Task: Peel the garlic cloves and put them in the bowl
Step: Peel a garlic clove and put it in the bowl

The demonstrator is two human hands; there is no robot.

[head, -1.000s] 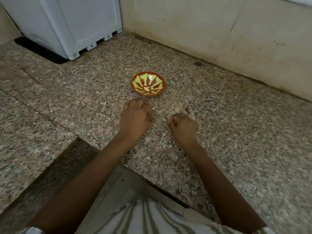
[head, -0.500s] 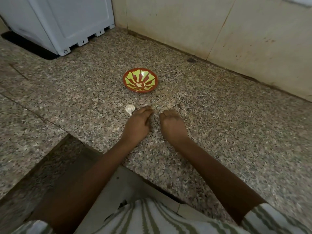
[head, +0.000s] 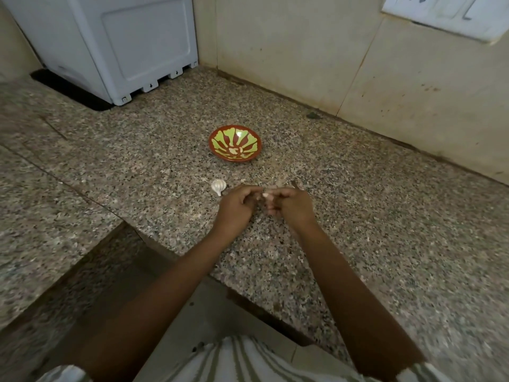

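A small red bowl (head: 220, 133) with a green pattern stands on the speckled granite counter (head: 358, 216), with a pale peeled clove (head: 240, 150) inside it. A white garlic bulb (head: 218, 186) lies in front of the bowl, just left of my hands. My left hand (head: 237, 208) and my right hand (head: 292, 208) meet fingertip to fingertip above the counter. Both pinch a small pale garlic clove (head: 265, 194) between them. Most of the clove is hidden by my fingers.
A white appliance (head: 124, 45) stands at the back left on a dark mat. Beige wall tiles (head: 330, 64) close the back, with a white socket plate (head: 446, 15) at the top right. The counter edge cuts in below my left arm.
My hands have lifted off the counter and come together on a clove. The garlic bulb, hidden under my left hand a second ago, lies uncovered.
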